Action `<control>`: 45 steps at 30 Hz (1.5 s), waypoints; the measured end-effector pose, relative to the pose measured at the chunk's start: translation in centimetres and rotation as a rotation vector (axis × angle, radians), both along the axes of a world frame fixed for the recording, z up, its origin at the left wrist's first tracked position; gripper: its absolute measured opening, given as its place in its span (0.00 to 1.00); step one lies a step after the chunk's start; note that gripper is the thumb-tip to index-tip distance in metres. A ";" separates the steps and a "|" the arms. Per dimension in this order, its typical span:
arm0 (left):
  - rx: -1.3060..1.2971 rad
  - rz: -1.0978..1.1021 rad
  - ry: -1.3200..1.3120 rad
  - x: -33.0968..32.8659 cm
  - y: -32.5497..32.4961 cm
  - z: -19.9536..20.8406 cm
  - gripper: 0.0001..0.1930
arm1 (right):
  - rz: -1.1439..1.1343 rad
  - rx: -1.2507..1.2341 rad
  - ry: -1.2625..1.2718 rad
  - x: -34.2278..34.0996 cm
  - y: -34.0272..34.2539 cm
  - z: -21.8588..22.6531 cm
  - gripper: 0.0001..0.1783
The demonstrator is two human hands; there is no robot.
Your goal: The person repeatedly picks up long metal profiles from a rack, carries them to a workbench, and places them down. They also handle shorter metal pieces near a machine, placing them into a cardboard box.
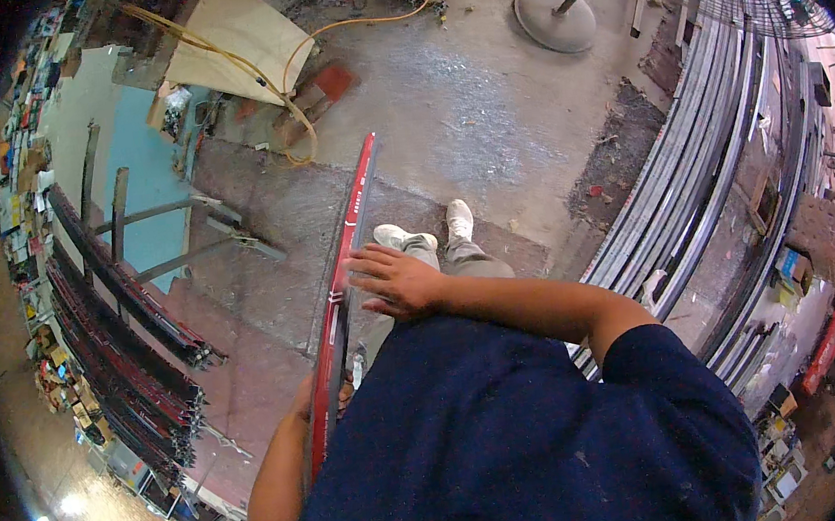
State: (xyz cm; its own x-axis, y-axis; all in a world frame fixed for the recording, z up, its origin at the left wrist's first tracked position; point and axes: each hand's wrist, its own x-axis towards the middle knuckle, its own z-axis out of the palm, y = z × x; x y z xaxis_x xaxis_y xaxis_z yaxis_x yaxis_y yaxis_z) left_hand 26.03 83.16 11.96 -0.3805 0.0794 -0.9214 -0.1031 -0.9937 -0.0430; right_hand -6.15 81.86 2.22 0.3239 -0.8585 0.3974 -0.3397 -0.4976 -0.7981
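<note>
A long, narrow bar with a red printed face runs beside my body, its far end pointing forward over the floor. My left hand is wrapped round it near my waist, with fingertips showing on the bar's other side. My right hand lies across in front of me, fingers apart and slightly blurred, with its fingertips close to the bar's edge. Whether they touch it I cannot tell.
Stacks of similar dark and red bars rest on a metal rack at left. Long metal profiles lie along the right. Ahead are a fan's round base, a yellow hose and a tan board.
</note>
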 end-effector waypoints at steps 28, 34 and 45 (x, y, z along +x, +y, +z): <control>0.203 0.127 0.175 -1.1 -1.2 4.1 0.26 | -0.302 -0.203 -0.408 -1.8 -13.2 10.6 0.30; 0.040 -0.037 0.077 -3.8 -2.1 4.3 0.23 | -0.344 0.089 -0.251 6.3 -9.0 3.4 0.32; 0.022 -0.034 0.030 -4.4 -4.8 3.8 0.19 | -0.488 1.266 -0.796 9.7 -6.6 -2.6 0.49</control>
